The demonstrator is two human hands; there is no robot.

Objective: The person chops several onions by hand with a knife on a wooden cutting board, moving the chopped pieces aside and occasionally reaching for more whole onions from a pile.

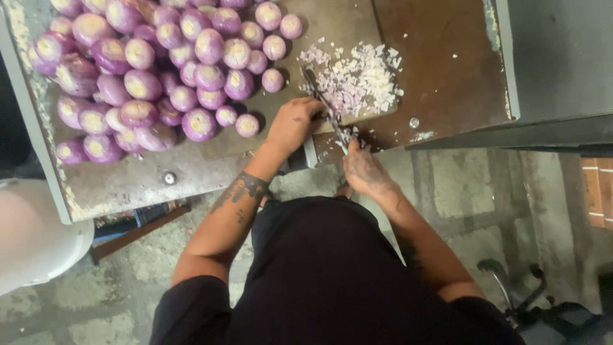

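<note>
Gripping a knife (pixel 325 112) in a closed fist, the left hand (pixel 292 123) worked at the table's (pixel 128 182) near edge. The right hand (pixel 365 171) curled over a small onion piece (pixel 350 135), apparently steadying it under the blade. Chopped onion (pixel 357 80) lay just beyond; peeled purple onions (pixel 153 70) were heaped far left, seemingly within reach.

Worktop (pixel 440 70) ahead of me: brown, worn and stained, pale paint flaking along its left edge (pixel 25 96). A round bolt head (pixel 169 178) sits in the near rim. Grey metal panel (pixel 562 57) stands at the far right, its lower edge running level. Floor (pixel 460 191) below is rough grey concrete, patchy and cracked into slabs. White rounded tub (pixel 38 236) near left. Wooden strut (pixel 137 231) slants under the worktop, something blue behind it. Brick-red strip (pixel 600 191) at right edge. Dark metal frame (pixel 517 287) near right. Light dim, flat.
</note>
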